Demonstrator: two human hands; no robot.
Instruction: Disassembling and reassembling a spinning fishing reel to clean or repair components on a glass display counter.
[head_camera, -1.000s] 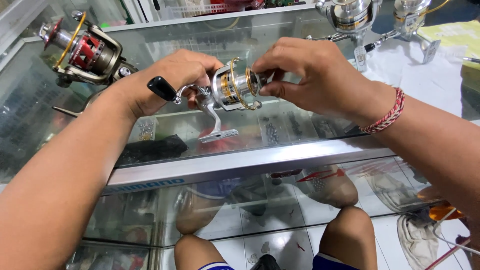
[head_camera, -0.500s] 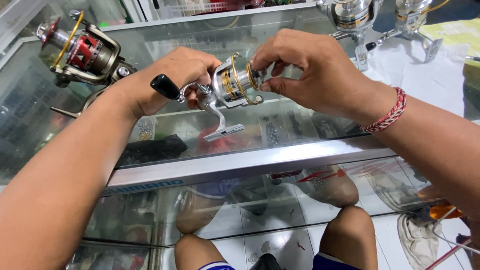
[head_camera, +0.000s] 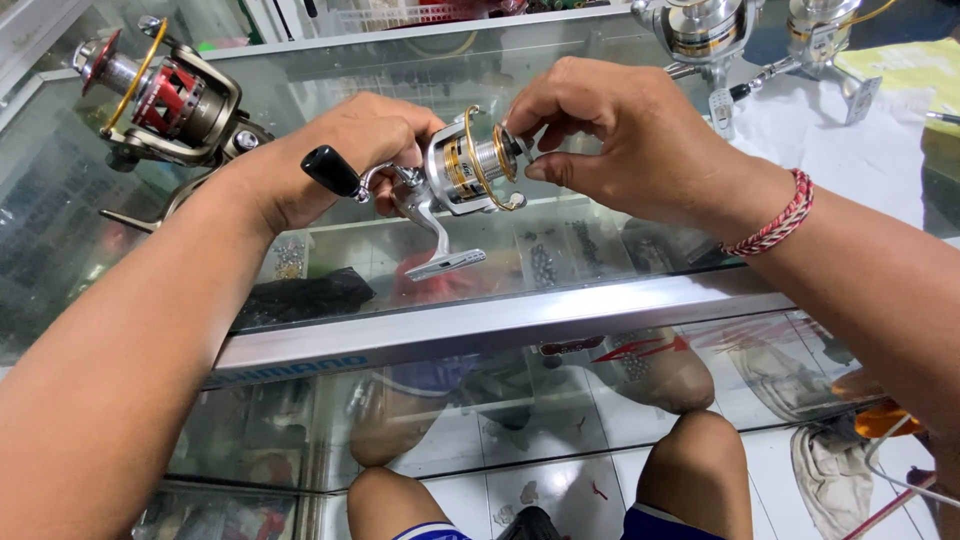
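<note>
Above a glass-topped table (head_camera: 560, 320), the left hand (head_camera: 345, 150) grips a silver-and-gold spinning reel (head_camera: 455, 175) by its body. The right hand (head_camera: 620, 135) pinches the spool's front end. A red-and-gold reel (head_camera: 165, 100) lies nearby.

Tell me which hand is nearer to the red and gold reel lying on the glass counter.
Left. The left hand sits just beside the red and gold reel, gripping the silver reel; the right hand is farther off, at the spool end.
</note>
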